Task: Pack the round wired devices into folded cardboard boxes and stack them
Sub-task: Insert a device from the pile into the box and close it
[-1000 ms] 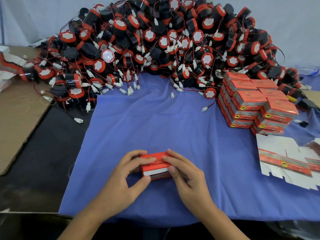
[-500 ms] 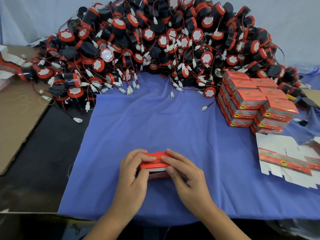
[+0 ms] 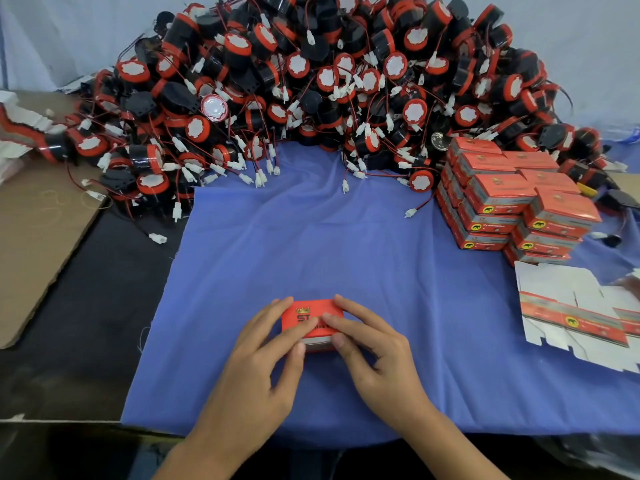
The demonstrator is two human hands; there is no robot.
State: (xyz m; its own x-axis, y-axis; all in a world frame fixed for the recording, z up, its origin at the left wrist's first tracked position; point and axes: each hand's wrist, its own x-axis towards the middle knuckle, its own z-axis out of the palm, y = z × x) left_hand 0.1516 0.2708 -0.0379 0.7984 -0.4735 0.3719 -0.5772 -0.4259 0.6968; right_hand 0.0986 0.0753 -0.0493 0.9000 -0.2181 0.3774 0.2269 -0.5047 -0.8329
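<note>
A small red cardboard box (image 3: 306, 315) with a gold crown mark lies on the blue cloth (image 3: 346, 244) near the front edge. My left hand (image 3: 266, 355) grips its left side, thumb at the front. My right hand (image 3: 374, 348) holds its right side, fingers laid across the top. A big heap of round black-and-red wired devices (image 3: 311, 88) with white plugs fills the back. A stack of closed red boxes (image 3: 512, 202) stands at the right.
Flat unfolded box blanks (image 3: 575, 317) lie at the right edge, below the stack. A brown cardboard sheet (image 3: 38, 237) covers the left of the dark table. More flat blanks (image 3: 17, 123) sit at the far left. A loose white plug (image 3: 410, 213) lies on the cloth.
The box has tipped so its red top with the crown faces up. Both hands have shifted their fingers over it and stayed in place on the cloth.
</note>
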